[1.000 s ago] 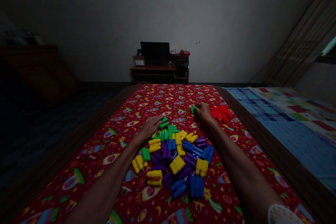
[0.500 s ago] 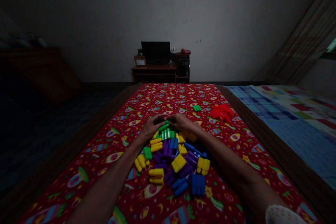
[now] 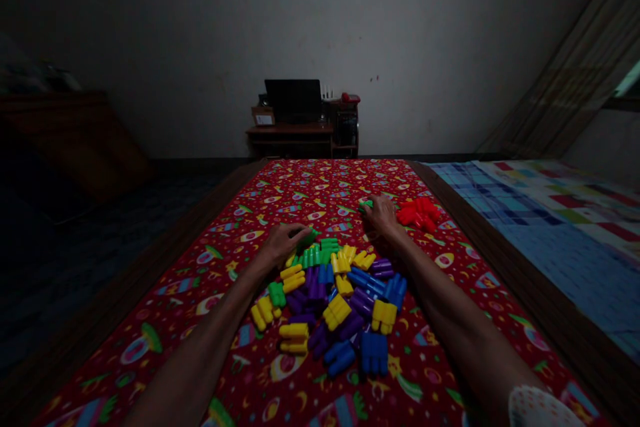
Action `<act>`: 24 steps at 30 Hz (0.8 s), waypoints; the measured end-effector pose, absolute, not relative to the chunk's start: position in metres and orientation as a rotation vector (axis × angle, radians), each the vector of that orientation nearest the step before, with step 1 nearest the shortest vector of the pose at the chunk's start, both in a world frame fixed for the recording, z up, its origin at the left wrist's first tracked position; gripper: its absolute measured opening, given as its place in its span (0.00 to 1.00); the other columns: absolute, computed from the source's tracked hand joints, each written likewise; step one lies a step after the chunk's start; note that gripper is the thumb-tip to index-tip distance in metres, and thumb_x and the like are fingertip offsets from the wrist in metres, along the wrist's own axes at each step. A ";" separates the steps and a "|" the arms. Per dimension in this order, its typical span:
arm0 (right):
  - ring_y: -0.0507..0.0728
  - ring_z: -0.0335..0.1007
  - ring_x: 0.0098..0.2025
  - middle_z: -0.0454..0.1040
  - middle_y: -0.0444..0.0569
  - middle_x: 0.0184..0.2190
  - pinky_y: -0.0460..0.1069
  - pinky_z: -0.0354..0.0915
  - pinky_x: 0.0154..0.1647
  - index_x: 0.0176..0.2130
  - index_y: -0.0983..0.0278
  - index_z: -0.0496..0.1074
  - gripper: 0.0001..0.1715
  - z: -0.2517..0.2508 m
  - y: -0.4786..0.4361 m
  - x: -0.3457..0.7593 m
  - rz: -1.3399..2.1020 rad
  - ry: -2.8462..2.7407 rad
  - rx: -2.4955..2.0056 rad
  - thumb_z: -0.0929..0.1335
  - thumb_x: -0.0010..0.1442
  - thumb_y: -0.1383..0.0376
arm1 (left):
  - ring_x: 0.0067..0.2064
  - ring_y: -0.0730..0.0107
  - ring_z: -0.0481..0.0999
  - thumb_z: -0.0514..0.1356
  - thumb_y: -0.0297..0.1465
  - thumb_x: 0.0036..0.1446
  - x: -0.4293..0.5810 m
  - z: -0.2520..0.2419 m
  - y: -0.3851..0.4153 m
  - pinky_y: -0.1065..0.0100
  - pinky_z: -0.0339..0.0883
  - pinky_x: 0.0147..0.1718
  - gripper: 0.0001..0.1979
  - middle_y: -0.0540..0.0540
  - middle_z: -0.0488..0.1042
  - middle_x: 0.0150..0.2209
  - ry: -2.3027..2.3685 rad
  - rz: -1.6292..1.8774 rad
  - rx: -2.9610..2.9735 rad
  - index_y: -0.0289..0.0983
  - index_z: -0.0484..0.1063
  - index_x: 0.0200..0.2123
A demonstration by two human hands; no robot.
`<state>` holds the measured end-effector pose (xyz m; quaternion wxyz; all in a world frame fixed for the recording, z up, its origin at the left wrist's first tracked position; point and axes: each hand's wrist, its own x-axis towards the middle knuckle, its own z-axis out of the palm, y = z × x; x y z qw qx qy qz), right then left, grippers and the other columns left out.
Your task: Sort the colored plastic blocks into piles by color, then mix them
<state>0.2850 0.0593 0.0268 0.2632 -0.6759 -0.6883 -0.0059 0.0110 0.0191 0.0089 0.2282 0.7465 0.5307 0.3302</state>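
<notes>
Yellow, green, purple and blue toy blocks lie in a loose pile, with a purple block [image 3: 363,303] and a blue block [image 3: 374,353] among them. At the pile's far left edge, my left hand [image 3: 286,240] is closed on a green block [image 3: 311,236]. Farther off and to the right, my right hand [image 3: 381,215] has its fingers closed round another green block [image 3: 366,205]. Just right of that hand sits a group of red blocks [image 3: 420,214].
The blocks lie on a red patterned cloth [image 3: 320,180]. Beyond stands a desk [image 3: 290,128] with a dark monitor [image 3: 293,100]. A blue checked cloth [image 3: 530,253] is at the right, a wooden cabinet [image 3: 70,133] at the left.
My right hand has left the pile's far edge, moved right and away, and closed on the lone green block. My left hand stays near the same spot. The view has shifted slightly.
</notes>
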 end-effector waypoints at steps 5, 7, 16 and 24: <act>0.58 0.74 0.43 0.79 0.55 0.43 0.48 0.64 0.42 0.51 0.68 0.75 0.20 0.048 0.051 0.251 0.388 -2.075 -1.376 0.63 0.64 0.63 | 0.32 0.64 0.75 0.54 0.49 0.53 0.018 0.017 0.015 0.68 0.67 0.33 0.22 0.49 0.78 0.27 1.569 1.139 1.991 0.38 0.77 0.27; 0.56 0.75 0.39 0.80 0.51 0.39 0.45 0.63 0.37 0.50 0.67 0.76 0.19 0.051 0.043 0.233 0.587 -2.223 -1.134 0.65 0.63 0.62 | 0.31 0.65 0.75 0.55 0.50 0.53 0.025 0.023 0.011 0.68 0.67 0.32 0.23 0.49 0.77 0.27 1.518 1.175 1.954 0.37 0.77 0.27; 0.53 0.72 0.31 0.79 0.51 0.30 0.44 0.57 0.30 0.36 0.70 0.80 0.13 0.059 0.059 0.273 0.360 -2.255 -1.368 0.66 0.60 0.68 | 0.37 0.58 0.79 0.58 0.52 0.50 0.033 0.016 0.010 0.63 0.72 0.37 0.24 0.44 0.81 0.36 1.415 1.002 1.989 0.37 0.79 0.36; 0.59 0.73 0.42 0.79 0.56 0.40 0.47 0.63 0.38 0.43 0.66 0.79 0.15 0.048 0.072 0.319 0.120 -2.084 -1.833 0.67 0.57 0.69 | 0.46 0.55 0.78 0.62 0.44 0.48 0.044 0.002 0.014 0.59 0.70 0.48 0.19 0.44 0.81 0.44 1.233 0.767 2.108 0.41 0.80 0.40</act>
